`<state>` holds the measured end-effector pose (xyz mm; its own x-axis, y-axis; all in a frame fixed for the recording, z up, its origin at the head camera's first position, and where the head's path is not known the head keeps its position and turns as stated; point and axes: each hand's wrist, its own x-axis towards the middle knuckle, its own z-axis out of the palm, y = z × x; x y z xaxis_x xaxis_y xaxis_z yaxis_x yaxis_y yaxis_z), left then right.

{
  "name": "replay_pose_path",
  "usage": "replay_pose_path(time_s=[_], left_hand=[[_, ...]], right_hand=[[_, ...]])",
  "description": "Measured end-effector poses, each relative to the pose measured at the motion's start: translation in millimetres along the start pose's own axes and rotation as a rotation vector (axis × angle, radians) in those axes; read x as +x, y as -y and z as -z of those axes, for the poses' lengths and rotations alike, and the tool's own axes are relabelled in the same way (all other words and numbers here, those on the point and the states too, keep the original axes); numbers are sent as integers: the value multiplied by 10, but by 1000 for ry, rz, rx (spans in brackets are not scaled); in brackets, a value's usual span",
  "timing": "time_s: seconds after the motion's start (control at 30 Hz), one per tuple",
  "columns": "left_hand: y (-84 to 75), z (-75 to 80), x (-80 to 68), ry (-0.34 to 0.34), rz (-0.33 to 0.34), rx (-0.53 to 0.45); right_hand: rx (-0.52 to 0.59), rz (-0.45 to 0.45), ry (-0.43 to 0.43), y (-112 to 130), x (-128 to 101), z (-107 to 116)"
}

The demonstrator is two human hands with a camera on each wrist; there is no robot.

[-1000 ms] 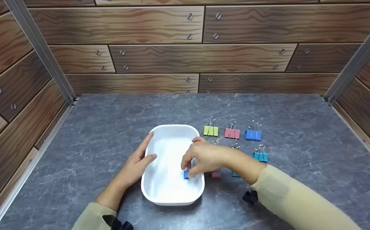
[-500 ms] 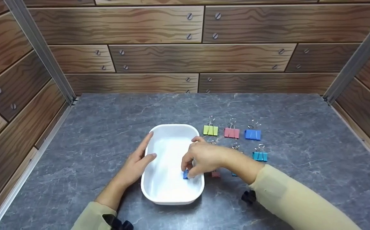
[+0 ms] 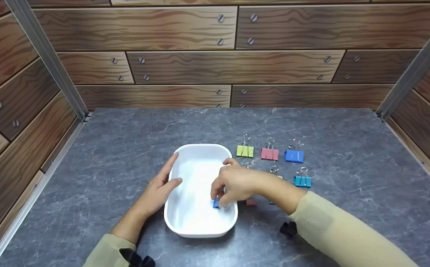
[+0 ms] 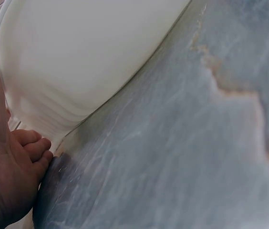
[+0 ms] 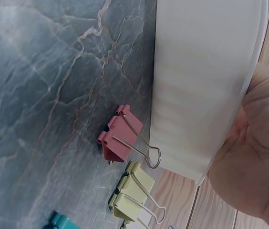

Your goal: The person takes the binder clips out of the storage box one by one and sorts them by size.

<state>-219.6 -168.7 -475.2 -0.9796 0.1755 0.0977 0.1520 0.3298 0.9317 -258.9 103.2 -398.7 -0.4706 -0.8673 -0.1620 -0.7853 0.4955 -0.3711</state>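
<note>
A white plastic tub (image 3: pixel 200 233) stands on the dark marbled table. My left hand (image 3: pixel 159 193) grips its left side, thumb over the rim and the other fingers along the outside wall. My right hand (image 3: pixel 237 183) reaches over the right rim into the tub, thumb and fingers pinching a small blue binder clip (image 3: pixel 215 203) low inside. Part of that clip is covered by the fingers. In the right wrist view, the tub's wall blocks the fingertips; a red binder clip (image 5: pixel 120 133) and a yellow one (image 5: pixel 132 191) lie beside the tub.
Right of the tub, a back row has lime (image 3: pixel 245 151), pink (image 3: pixel 269 154) and blue (image 3: pixel 294 156) binder clips. A teal clip (image 3: pixel 302 181) sits nearer. Other clips are partly hidden under the right forearm. Wood-patterned walls (image 3: pixel 200 66) enclose the table's back and sides.
</note>
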Motion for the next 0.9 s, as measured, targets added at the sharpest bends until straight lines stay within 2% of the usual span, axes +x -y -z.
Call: replay_pose_path(time_s=[0.27,0.6,0.9], left_hand=[[-2,2,8,-8,-16,8],[-4,4,1,-4,-39,-8],[1,0,2,1,-31,-13]], right_hand=[[-4,7,-6,4,9,-9],[-8,21,-53,0,18,-35],[55,51,-129,-28,-5,-68]])
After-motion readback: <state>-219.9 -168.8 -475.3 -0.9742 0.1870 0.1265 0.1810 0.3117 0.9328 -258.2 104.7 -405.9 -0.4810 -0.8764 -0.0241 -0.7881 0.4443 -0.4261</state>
